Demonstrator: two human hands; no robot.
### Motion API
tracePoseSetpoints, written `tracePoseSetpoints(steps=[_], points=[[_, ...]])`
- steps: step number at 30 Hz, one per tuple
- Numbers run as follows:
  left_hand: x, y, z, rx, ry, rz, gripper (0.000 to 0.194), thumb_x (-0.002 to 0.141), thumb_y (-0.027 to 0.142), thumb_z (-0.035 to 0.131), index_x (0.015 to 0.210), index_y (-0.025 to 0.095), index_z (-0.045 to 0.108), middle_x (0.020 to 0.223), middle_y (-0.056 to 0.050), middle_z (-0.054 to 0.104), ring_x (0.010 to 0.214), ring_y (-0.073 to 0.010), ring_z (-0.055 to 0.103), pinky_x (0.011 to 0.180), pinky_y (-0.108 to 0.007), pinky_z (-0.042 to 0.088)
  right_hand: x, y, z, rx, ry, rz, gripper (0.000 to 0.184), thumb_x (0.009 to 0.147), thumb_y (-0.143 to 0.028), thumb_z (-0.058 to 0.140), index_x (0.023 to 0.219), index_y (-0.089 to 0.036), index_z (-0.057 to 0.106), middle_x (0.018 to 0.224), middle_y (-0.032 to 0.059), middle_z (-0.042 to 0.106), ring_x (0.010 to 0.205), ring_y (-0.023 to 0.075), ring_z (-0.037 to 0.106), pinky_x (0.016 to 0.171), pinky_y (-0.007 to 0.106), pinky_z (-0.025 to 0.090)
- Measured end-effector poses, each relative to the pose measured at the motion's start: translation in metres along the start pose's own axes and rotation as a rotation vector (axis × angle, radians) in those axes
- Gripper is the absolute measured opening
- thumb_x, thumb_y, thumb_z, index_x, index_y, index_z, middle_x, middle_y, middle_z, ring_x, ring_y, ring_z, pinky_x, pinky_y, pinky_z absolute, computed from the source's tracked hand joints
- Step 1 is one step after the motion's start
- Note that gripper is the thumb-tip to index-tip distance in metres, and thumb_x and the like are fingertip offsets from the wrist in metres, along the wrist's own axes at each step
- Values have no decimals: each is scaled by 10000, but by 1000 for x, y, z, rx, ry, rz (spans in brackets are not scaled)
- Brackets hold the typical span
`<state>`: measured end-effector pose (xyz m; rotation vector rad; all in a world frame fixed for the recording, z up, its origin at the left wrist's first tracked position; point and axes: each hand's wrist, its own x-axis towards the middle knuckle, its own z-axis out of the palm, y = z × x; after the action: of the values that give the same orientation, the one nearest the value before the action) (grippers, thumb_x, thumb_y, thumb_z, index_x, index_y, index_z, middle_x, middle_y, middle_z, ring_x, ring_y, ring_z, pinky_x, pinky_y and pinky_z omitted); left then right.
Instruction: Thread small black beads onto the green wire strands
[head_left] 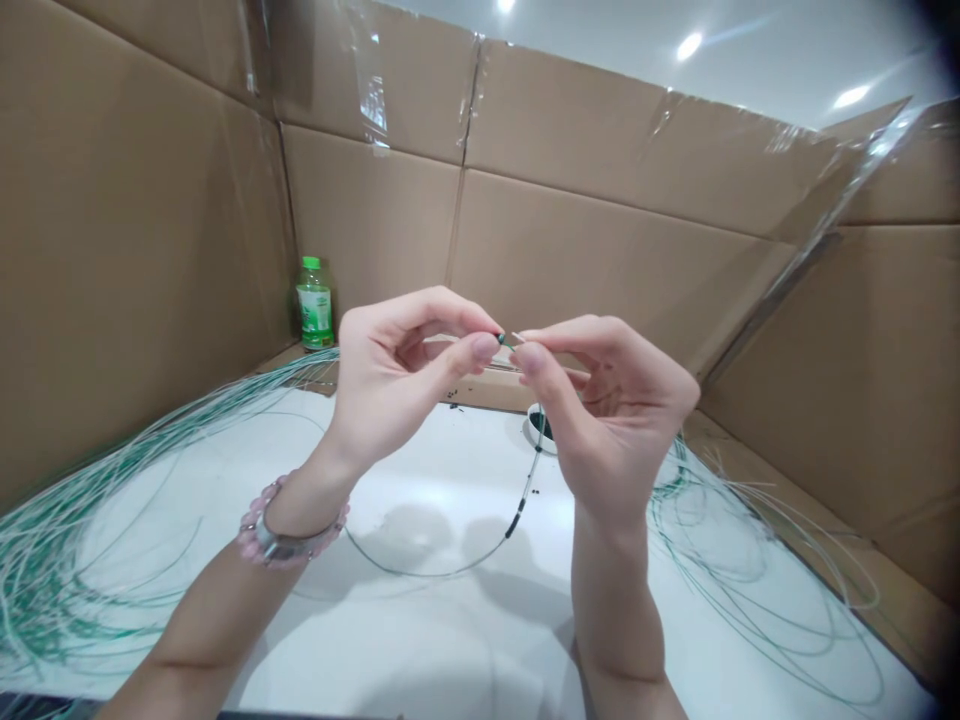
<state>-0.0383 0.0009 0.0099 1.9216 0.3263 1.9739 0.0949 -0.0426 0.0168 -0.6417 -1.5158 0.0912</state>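
Both hands are raised over the white tabletop, fingertips almost meeting. Between thumb and index finger, my left hand (420, 365) pinches a tiny dark sleeve (500, 339). My right hand (600, 390) pinches the thin green and white wire ends (515, 343), close to that sleeve. From the right fingers a wire (442, 575) hangs down, with black and clear tubing (516, 517) on it, and loops left across the table behind my left wrist. How far the wire enters the sleeve I cannot tell. A small white dish (534, 428) of dark bits stands behind my right hand.
Green and white wires lie in a large bundle (112, 500) at left and in looser coils (750, 580) at right. A green-capped bottle (315, 305) stands in the back left corner. Cardboard walls (600, 250) enclose the table (420, 640). Small black bits lie near the dish.
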Motion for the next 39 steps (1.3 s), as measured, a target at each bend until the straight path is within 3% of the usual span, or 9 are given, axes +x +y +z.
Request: tracePoseSetpoints(steps=[11, 29, 39], points=[[-1, 6, -1, 56, -23, 42, 81, 735, 259, 702, 750, 184, 673, 707, -8, 658, 626, -95, 598, 507, -181, 487, 1, -6, -6, -103, -62, -97, 178, 732, -50, 597, 705, -225, 612, 672, -19, 621, 613, 113, 571, 546, 253, 551], [-2, 7, -2, 142, -75, 105, 13, 759, 195, 670, 759, 187, 681, 718, -12, 673, 663, -107, 616, 548, -203, 514, 0, 0, -8, -140, -60, -164, 163, 771, -68, 613, 774, -220, 673, 724, -10, 602, 631, 97, 565, 555, 228, 553], [-2, 5, -2, 249, -62, 190, 78, 786, 175, 634, 808, 218, 695, 781, -11, 706, 670, -118, 637, 559, -222, 521, 2, 6, -6, -66, -43, -95, 113, 766, -121, 647, 759, -230, 677, 727, -25, 666, 650, 110, 612, 571, 254, 561]])
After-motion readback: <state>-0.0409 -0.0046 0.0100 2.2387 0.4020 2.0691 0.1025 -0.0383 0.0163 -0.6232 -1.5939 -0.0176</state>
